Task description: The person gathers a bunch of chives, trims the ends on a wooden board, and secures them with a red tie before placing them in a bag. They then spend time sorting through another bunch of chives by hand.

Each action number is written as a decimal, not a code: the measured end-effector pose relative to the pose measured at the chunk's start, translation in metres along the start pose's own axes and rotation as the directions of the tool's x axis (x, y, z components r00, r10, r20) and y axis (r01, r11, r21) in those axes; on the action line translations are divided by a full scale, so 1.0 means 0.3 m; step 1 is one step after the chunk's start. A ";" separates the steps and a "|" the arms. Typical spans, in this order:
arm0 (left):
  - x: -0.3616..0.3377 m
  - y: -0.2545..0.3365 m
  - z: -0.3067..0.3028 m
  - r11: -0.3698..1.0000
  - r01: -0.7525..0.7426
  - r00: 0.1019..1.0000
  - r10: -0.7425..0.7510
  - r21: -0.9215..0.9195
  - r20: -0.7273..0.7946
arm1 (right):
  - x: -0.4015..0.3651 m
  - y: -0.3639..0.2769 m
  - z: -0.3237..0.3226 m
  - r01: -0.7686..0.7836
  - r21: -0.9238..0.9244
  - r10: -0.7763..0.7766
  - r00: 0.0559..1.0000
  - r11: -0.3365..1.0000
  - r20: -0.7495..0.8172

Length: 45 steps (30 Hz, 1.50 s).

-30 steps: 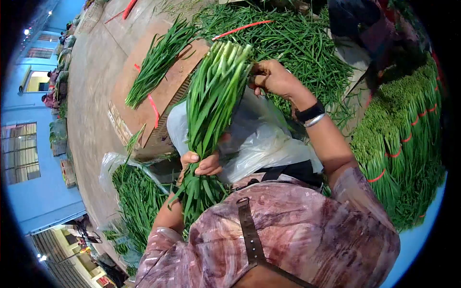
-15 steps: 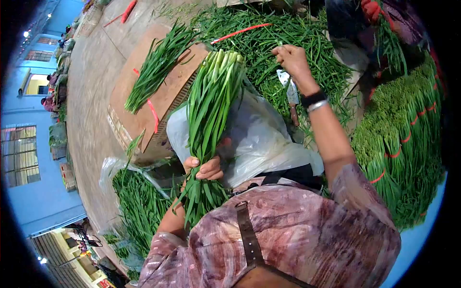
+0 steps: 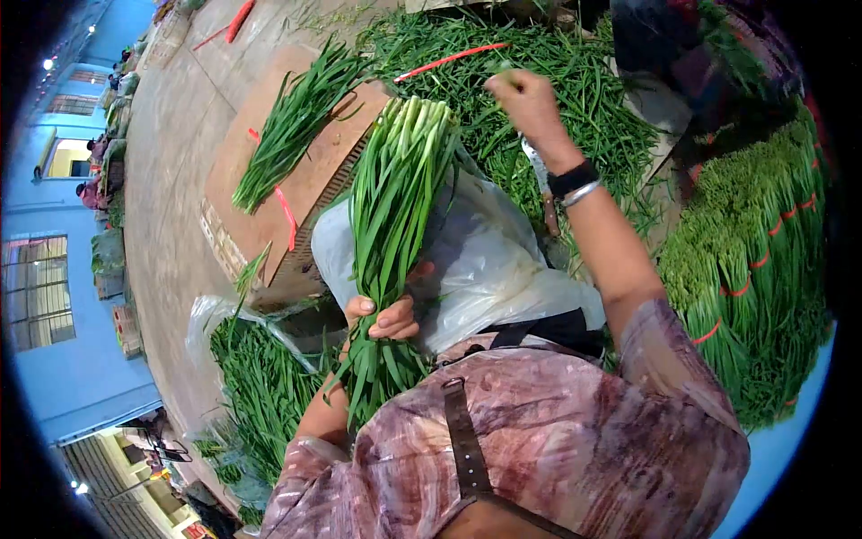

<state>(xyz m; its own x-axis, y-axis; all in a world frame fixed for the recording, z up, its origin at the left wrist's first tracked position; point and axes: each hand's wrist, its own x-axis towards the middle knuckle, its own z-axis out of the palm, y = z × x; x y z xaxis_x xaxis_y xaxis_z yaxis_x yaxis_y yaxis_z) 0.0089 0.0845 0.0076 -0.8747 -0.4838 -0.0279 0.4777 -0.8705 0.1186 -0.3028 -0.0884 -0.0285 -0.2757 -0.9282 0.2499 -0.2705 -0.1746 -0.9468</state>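
Observation:
My left hand is wrapped round the leafy lower part of a bunch of green stalks, whose pale cut ends point up and away from me. The bunch lies over a plastic sheet on my lap. Raised over the pile of loose green leaves, my right hand has its fingers curled together, with a small pale green bit at the fingertips that is too blurred to name. Below that wrist a knife with a wooden handle lies on the leaves, its blade partly hidden by my hand.
A board on a crate at the left holds another bunch and red ties. Tied bundles stand at the right. More greens fill a plastic bag at lower left. Part of another person shows at upper right.
My right hand has moved a little left and up, covering more of the knife blade. The greens near the other person have shifted. My left hand and its bunch are nearly unchanged.

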 end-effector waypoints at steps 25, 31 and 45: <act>0.021 0.005 -0.053 0.992 0.001 0.960 0.034 -0.125 0.278 | 0.025 0.229 -0.195 0.003 -0.826 0.450 0.837 0.564 0.310; 0.043 0.016 -0.074 0.991 0.053 0.939 -0.009 -0.119 0.345 | -0.111 -0.023 0.065 -0.182 0.056 0.130 0.853 0.982 0.506; 0.034 0.036 -0.104 0.981 0.150 0.913 -0.092 -0.119 0.399 | -0.070 0.068 -0.020 0.071 -0.702 0.121 0.968 0.709 0.220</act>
<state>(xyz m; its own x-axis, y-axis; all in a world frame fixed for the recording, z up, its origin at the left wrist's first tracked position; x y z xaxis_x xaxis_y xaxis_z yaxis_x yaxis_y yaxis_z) 0.0076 0.0674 -0.0223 -0.8745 -0.3257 0.3594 0.3468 -0.9379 -0.0060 -0.3081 -0.0704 -0.0519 -0.0969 -0.9918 0.0829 -0.8585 0.0411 -0.5111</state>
